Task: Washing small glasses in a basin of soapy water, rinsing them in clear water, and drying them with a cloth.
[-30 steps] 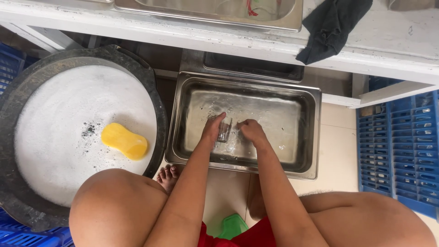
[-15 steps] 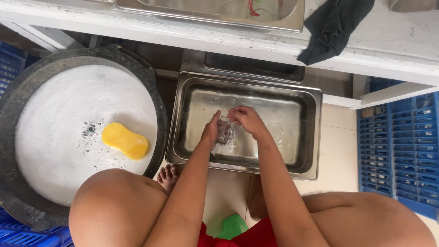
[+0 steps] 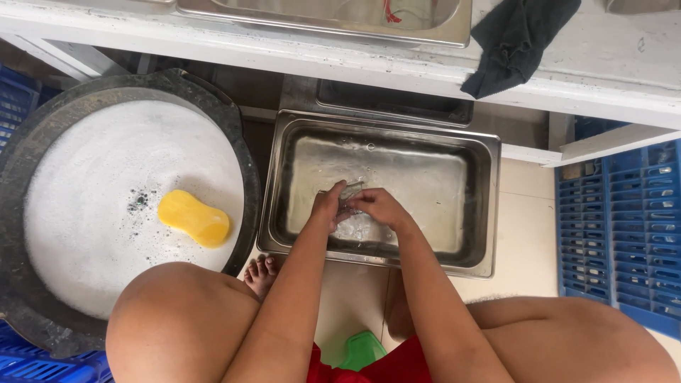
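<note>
A rectangular steel pan filled with water sits on the floor in front of me. Both hands are in the water near its front side. My left hand and my right hand meet around a small clear, glass-like object; most of it is hidden between the fingers, so its kind is unclear. Ripples spread around the hands.
A big dark basin of white suds stands at the left with a yellow sponge floating in it. Blue plastic crates are at the right. A white bench with a steel sink and a dark cloth runs along the top.
My right hand lifted toward the back of the pan, then came back down. Both hands stay together on the small clear object in the water.
</note>
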